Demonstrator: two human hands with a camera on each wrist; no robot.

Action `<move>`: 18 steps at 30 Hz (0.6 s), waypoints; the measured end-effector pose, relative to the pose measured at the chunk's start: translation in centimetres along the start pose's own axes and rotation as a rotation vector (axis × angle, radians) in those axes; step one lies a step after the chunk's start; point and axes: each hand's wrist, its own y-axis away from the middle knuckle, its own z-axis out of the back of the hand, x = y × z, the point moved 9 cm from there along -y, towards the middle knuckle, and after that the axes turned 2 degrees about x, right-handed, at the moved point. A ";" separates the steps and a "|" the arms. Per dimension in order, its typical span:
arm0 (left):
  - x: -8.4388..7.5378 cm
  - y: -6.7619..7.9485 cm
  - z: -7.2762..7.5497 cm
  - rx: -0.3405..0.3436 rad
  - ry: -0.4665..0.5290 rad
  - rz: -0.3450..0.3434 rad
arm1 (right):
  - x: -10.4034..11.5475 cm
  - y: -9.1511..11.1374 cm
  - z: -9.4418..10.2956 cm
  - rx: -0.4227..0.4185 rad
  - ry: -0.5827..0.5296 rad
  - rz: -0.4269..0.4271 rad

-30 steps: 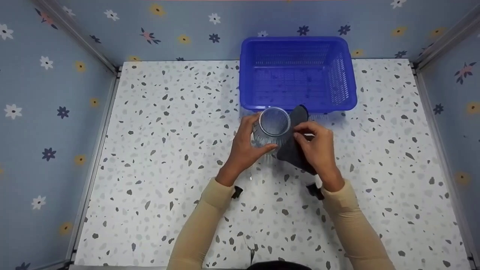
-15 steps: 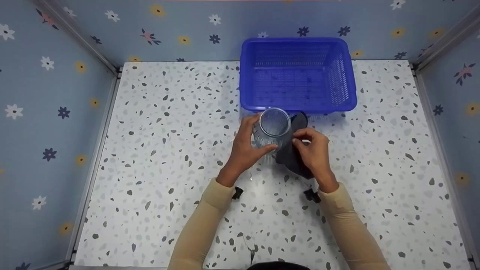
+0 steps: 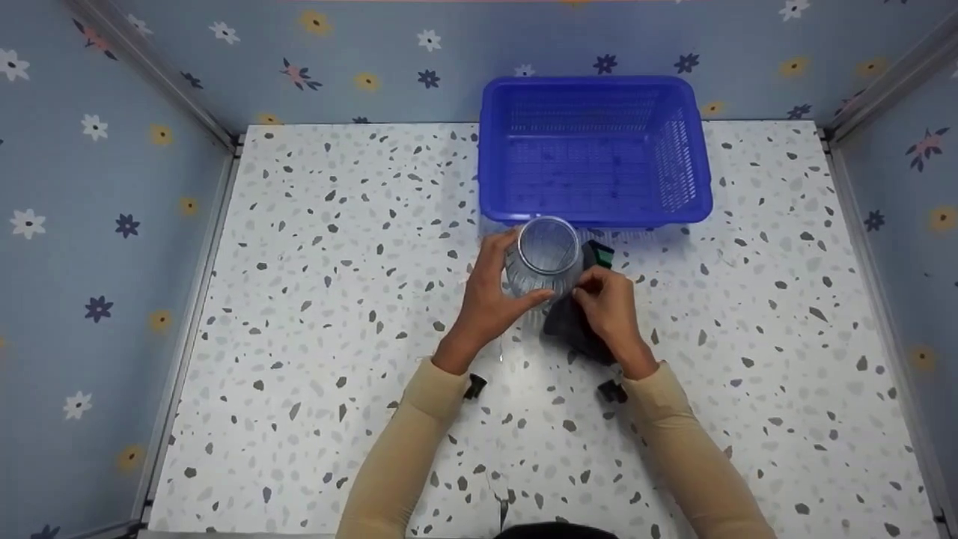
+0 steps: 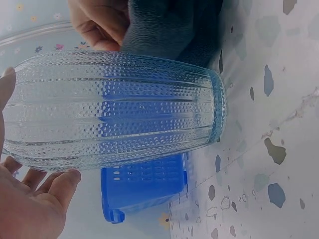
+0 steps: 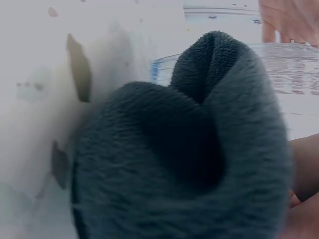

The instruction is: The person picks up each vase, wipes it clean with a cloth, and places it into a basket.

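Clear ribbed glass vase (image 4: pixel 124 109): mouth up, on the near side of the blue plastic basket (image 3: pixel 644 218); I cannot tell whether its base touches the speckled white surface (image 3: pixel 337 299).
Left hand (image 3: pixel 490 299): grip curved around the vase from its left, fingers on the far side and thumb on the near side, holding it.
Right hand (image 3: pixel 614 308): grip narrow, thumb and fingertips pinching the dark grey fuzzy cloth (image 5: pixel 149 149) close by the vase's right side.
Cloth folds: a deep hollow between soft folds; in the head view a small green patch (image 3: pixel 603 258) shows at the far end.
Basket sides: perforated, standing at the far edge of the surface, before the blue flowered wall (image 3: pixel 254 67).
Sleeves: beige (image 3: pixel 692 449), on both arms.
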 end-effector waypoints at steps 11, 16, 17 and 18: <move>0.1 0.1 0.1 -0.005 -0.002 0.008 | -0.9 -0.2 -0.8 0.021 0.040 -0.038; 0.1 0.0 0.1 -0.010 -0.003 0.006 | -0.1 0.1 -0.1 0.008 0.000 -0.031; 0.1 0.0 0.1 -0.011 -0.001 0.004 | 0.2 0.1 0.2 0.003 -0.010 -0.027; 0.1 0.0 0.2 -0.013 -0.001 0.002 | 0.5 0.1 0.5 -0.001 -0.028 -0.025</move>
